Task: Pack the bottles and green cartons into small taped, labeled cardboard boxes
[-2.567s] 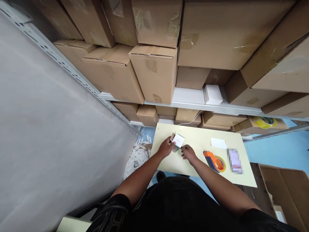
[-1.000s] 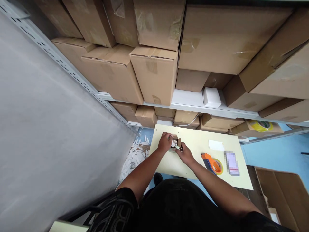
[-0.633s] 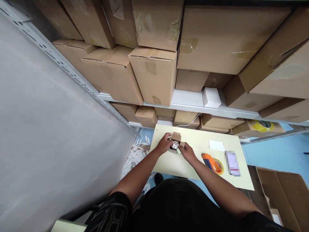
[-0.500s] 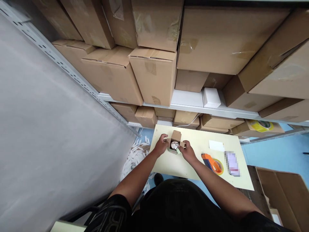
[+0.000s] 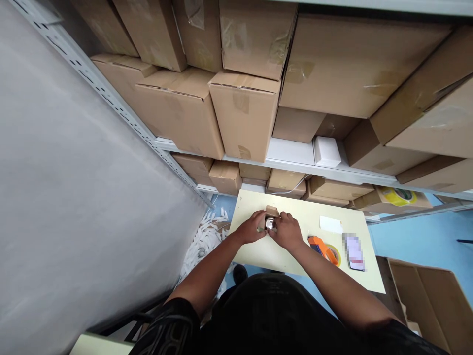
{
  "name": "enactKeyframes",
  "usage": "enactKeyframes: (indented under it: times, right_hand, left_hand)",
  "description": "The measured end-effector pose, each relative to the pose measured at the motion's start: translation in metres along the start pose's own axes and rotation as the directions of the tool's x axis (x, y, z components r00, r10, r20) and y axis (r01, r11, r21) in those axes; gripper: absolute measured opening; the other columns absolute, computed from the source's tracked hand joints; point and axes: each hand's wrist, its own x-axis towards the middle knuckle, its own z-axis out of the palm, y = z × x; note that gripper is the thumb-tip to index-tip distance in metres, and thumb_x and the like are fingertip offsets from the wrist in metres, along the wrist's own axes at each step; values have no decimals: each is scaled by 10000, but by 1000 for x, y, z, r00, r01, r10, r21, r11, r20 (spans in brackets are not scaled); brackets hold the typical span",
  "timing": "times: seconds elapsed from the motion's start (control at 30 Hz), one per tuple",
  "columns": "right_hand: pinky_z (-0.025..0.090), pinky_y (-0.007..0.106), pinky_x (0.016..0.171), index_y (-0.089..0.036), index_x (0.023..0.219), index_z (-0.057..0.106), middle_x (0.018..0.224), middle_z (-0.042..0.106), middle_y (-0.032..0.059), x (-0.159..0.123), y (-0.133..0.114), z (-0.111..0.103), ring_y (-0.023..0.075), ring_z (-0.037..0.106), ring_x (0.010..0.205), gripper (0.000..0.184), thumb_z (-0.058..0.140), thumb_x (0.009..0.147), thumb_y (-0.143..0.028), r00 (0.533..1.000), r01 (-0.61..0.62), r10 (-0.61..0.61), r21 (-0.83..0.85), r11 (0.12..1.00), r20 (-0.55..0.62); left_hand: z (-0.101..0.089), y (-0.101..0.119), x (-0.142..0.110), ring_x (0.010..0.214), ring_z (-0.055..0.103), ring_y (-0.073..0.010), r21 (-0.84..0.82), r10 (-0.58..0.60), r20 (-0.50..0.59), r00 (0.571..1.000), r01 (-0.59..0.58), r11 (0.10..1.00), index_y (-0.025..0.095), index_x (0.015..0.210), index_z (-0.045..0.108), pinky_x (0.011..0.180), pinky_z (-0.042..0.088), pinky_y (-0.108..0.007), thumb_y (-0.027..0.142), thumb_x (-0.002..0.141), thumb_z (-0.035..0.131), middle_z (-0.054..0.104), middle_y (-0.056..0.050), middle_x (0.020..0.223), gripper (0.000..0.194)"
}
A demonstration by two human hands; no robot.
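Between my hands, on the pale yellow table (image 5: pixel 254 254), is a small open cardboard box (image 5: pixel 272 210) with its back flap standing up. A shiny, rounded silver object (image 5: pixel 270 223) sits inside it; I cannot make out its kind. My left hand (image 5: pixel 253 227) wraps round the box's left side, thumb low at the front. On the opposite side my right hand (image 5: pixel 287 230) grips the box, its thumb close to the silver object. The fingers hide most of the side walls.
To the right lie an orange tape dispenser (image 5: pixel 322 249), a white card (image 5: pixel 330 224) and a phone-like item (image 5: pixel 354 251), partly pixelated. Shelves of cardboard boxes (image 5: pixel 244 113) rise behind the table. White paper strips (image 5: pixel 207 239) cover the floor at left; an open carton (image 5: pixel 428 296) stands right.
Both hands have closed in around the small box, covering its sides. Its side flaps and the light green piece by my right thumb no longer show clearly. The view has shifted slightly.
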Motion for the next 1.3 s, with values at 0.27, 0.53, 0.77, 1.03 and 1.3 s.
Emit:
enactKeyframes:
  times: [0.27,0.53,0.77,1.03,1.3]
  right_hand:
    - [454,426,809,-200,1037,780,1163,601,178,16,-12,0,337,586,1031,312,739,826,-426,988,-120,125,-56,991,93]
    - [414,489,894,-215,1059,774,1142,611,182,30,-20,0,375,540,1108,422,820,738,-484,985,-116,134,-156,981,112]
    - [409,490,931,-229,1065,773,1202,613,164,21,-18,4,376,520,1163,407,801,740,-474,986,-108,119,-99,989,117]
    - [417,444,999,-145,1028,734,1375,591,203,1,-21,-21,380,557,1215,396,761,731,-404,985,4,-2,9,1000,-171]
    - [386,295,630,-261,778,518,725,621,-10,-13,-8,-91,188,567,672,248,709,709,-402,964,-108,181,335,936,-194]
  left_hand:
    - [7,8,-2,1310,585,-340,22,2,-59,998,0,1000,270,1510,479,1106,500,-475,175,698,768,547,-129,1469,867]
    - [5,1,2,1226,623,-335,44,24,-18,1000,-23,999,269,1503,484,1013,543,-443,189,666,813,571,-118,1391,903]
    - [3,-8,6,1206,637,-339,89,61,29,998,-63,994,292,1531,450,1013,540,-441,275,616,902,560,-113,1412,1021]
    - [2,2,6,1129,655,-317,156,-12,6,1000,11,988,248,1370,569,982,556,-412,261,634,879,580,-106,1291,799]
    - [4,8,6,1164,653,-331,114,-54,-36,998,58,992,255,1428,539,992,545,-422,395,644,926,575,-120,1354,886]
